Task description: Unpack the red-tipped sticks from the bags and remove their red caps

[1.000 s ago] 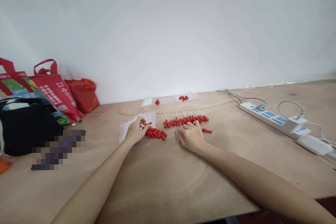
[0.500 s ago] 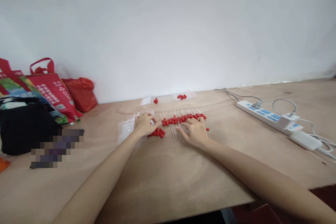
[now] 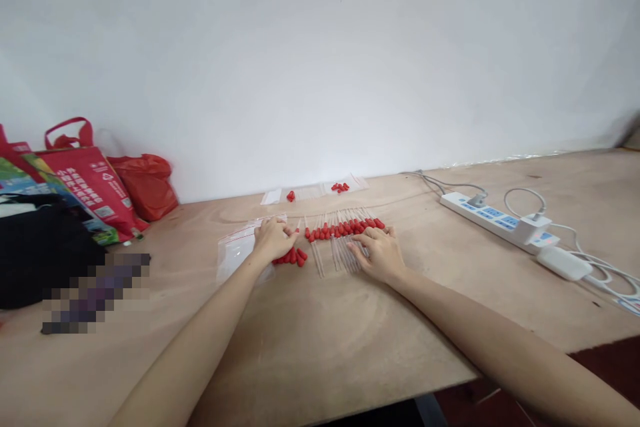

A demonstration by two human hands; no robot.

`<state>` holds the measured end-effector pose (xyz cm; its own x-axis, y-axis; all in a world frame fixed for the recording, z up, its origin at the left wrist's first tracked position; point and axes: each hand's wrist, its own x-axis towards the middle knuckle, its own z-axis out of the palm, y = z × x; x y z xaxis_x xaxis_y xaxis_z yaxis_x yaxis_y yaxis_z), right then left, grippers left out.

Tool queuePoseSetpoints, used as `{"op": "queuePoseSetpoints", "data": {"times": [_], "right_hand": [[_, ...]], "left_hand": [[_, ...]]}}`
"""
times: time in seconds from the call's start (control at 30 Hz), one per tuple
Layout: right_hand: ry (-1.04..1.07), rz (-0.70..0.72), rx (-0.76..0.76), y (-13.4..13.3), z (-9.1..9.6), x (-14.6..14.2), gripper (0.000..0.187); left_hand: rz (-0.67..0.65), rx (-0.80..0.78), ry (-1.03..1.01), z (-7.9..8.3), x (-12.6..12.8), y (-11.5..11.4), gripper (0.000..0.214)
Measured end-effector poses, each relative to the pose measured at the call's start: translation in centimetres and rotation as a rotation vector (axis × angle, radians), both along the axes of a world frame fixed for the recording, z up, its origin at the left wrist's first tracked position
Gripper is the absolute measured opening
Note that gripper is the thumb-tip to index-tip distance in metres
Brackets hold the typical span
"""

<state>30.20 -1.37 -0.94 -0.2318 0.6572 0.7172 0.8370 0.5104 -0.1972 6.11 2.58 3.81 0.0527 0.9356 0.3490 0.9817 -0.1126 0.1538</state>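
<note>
A row of glass droppers with red rubber bulbs (image 3: 345,228) lies on the table, tubes pointing away from me. My left hand (image 3: 273,240) is closed at the row's left end. Between its thumb and fingertips shows a small red bulb with a thin clear tube. Loose red bulbs (image 3: 293,257) lie under and beside this hand, next to a clear zip bag (image 3: 235,257). My right hand (image 3: 383,253) rests with fingers apart over bare glass tubes (image 3: 343,255) in front of the row, its fingertips near the bulbs.
Toward the wall lies another clear bag (image 3: 313,191) with red bulbs on it. A white power strip (image 3: 493,219) with plugs and cables sits at right. A red printed bag (image 3: 93,183), a red plastic bag (image 3: 145,183) and a black bag (image 3: 45,250) stand at left.
The view has shifted slightly. My right hand has moved a little right of the bare tubes, so more of them show. A bulb with a tube now shows at my left fingertips.
</note>
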Motion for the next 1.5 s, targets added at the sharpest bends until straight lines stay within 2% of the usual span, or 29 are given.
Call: {"op": "queuePoseSetpoints", "data": {"times": [0.07,0.13,0.17,0.27,0.4,0.63,0.8,1.0,1.23,1.37,1.5], "right_hand": [[0.024,0.032,0.020,0.0,0.0,0.1,0.023],[0.036,0.076,0.051,-0.1,0.1,0.2,0.026],[0.027,0.101,0.070,-0.2,0.2,0.2,0.030],[-0.070,0.177,0.131,-0.6,0.5,0.1,0.042],[-0.199,0.246,0.146,-1.0,0.6,-0.2,0.040],[-0.223,0.312,0.105,-1.0,-0.3,-1.1,0.017],[-0.216,0.348,0.116,-1.6,-0.1,-1.6,0.019],[-0.226,0.417,0.158,-2.2,0.0,-1.7,0.020],[-0.235,0.443,0.209,-2.4,0.1,-1.3,0.019],[-0.214,0.434,0.189,-2.5,0.2,-1.2,0.021],[-0.136,0.365,0.149,-1.7,0.0,-0.1,0.021]], "left_hand": [[-0.015,0.097,-0.010,-0.1,-0.4,-1.8,0.017],[-0.145,0.281,-0.019,-0.7,-0.6,-3.8,0.014],[-0.236,0.323,-0.006,-1.1,-0.6,-4.7,0.013],[-0.448,0.391,0.035,-2.4,-0.4,-6.7,0.011],[-0.563,0.428,0.077,-3.1,0.3,-7.2,0.009],[-0.609,0.472,0.101,-2.9,0.5,-7.3,0.011],[-0.660,0.460,0.100,-3.1,0.9,-7.3,0.021],[-0.739,0.462,0.090,-3.2,0.7,-7.6,0.017],[-0.742,0.451,0.134,-2.9,0.7,-8.4,0.017],[-0.749,0.455,0.139,-2.9,0.5,-8.4,0.020],[-0.684,0.480,0.045,-3.3,-0.9,-8.1,0.018]]}}
